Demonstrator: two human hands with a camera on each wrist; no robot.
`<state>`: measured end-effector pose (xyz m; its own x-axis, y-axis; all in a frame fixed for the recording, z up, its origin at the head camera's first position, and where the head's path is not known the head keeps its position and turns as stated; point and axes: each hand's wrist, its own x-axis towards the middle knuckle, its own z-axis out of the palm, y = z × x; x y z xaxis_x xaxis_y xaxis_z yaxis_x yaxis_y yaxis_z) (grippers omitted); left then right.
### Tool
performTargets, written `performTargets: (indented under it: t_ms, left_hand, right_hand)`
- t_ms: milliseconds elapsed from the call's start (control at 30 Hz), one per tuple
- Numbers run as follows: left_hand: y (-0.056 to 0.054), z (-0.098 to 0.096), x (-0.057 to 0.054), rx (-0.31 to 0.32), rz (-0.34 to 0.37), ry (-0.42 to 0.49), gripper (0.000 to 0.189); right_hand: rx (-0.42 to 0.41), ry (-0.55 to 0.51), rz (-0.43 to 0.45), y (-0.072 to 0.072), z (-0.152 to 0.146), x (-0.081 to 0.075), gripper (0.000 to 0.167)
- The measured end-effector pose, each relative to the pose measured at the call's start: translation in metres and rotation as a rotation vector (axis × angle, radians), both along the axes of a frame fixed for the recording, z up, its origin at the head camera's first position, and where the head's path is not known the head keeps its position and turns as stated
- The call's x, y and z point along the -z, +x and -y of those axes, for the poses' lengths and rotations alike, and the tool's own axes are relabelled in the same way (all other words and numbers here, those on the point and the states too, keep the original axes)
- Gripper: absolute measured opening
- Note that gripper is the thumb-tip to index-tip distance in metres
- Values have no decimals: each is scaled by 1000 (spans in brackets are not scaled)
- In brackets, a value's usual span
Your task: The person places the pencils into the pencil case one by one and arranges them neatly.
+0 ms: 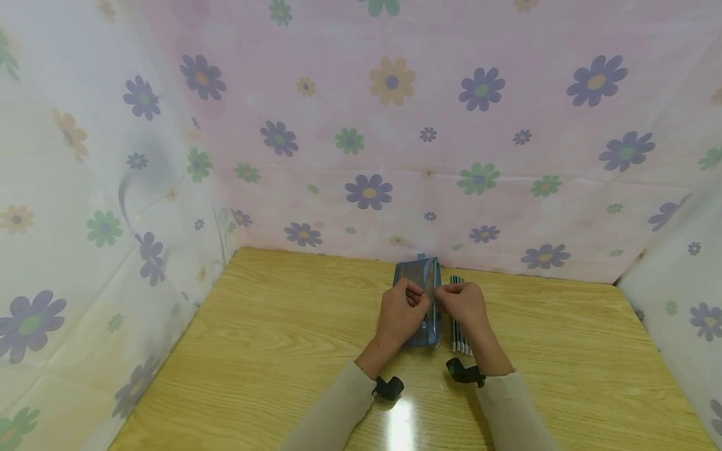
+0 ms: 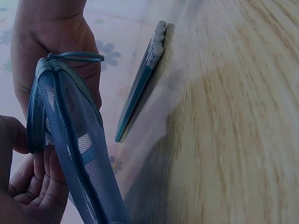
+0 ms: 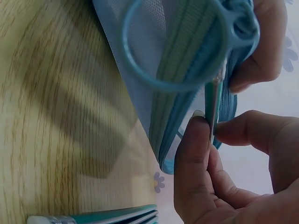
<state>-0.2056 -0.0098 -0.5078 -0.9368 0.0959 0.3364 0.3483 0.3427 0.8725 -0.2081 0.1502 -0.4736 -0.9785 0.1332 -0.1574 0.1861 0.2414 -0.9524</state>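
A blue mesh zip pouch (image 1: 416, 272) lies on the table, its zipper side parted. My left hand (image 1: 398, 314) pinches the edge of the pouch's opening; in the right wrist view its finger and thumb (image 3: 265, 58) show at the zipper band. Between the thumb and finger of my right hand (image 1: 465, 307) is a green pencil (image 3: 213, 105), its metal-banded end in the pouch's opening. A round blue loop (image 3: 125, 51) hangs at the zipper end. Several similar pencils (image 1: 455, 335) lie side by side just right of the pouch, partly under my right hand.
The wooden table (image 1: 282, 326) extends to both sides. A flowered cloth (image 1: 423, 156) stands as a wall right behind the pouch, with further flowered sheets at left and right. Black wrist cameras (image 1: 389, 388) sit under both wrists.
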Motion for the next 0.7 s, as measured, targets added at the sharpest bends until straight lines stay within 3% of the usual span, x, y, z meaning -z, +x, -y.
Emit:
performTargets:
  t_ms: [333,700]
  left_hand:
    - [-1,-1,2,4,22,4,4]
    - [0,-1,1,6,24,5,4]
  right_hand:
    - [-15,-63,-22,-2,1,3,30]
    - [-23,11,-18,-2,-4,4,29]
